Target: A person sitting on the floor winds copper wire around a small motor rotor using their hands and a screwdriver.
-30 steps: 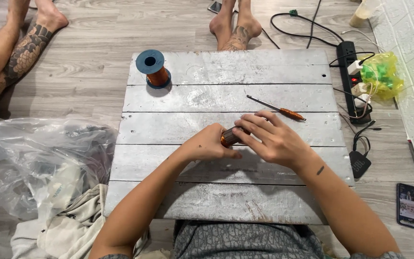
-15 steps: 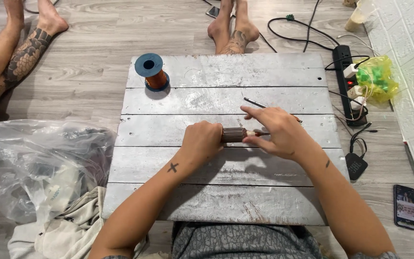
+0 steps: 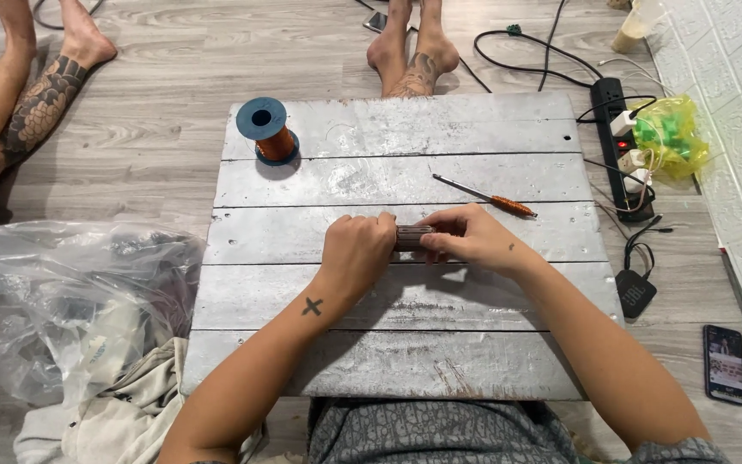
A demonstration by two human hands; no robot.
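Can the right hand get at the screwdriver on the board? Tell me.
Probably yes. The screwdriver lies bare on the board just beyond the right hand, with nothing between them. But that hand and the left hand both grip a small dark cylinder.

A low table (image 3: 474, 361) of grey-painted wooden planks, scuffed and worn, stands on a floor (image 3: 173, 94) of pale grey wood-look boards. Along the right edge runs a white wall (image 3: 732, 94) with a raised diamond pattern. Beside it on the floor lies a black power strip (image 3: 611, 120) with plugs and cables, and a yellow-green plastic bag (image 3: 676, 137) just next to it. A dark phone (image 3: 723, 363) lies lower down near the wall. On the left sits a big clear plastic bag (image 3: 62, 301) with pale cloth (image 3: 122, 412) beneath. The light is even and soft.
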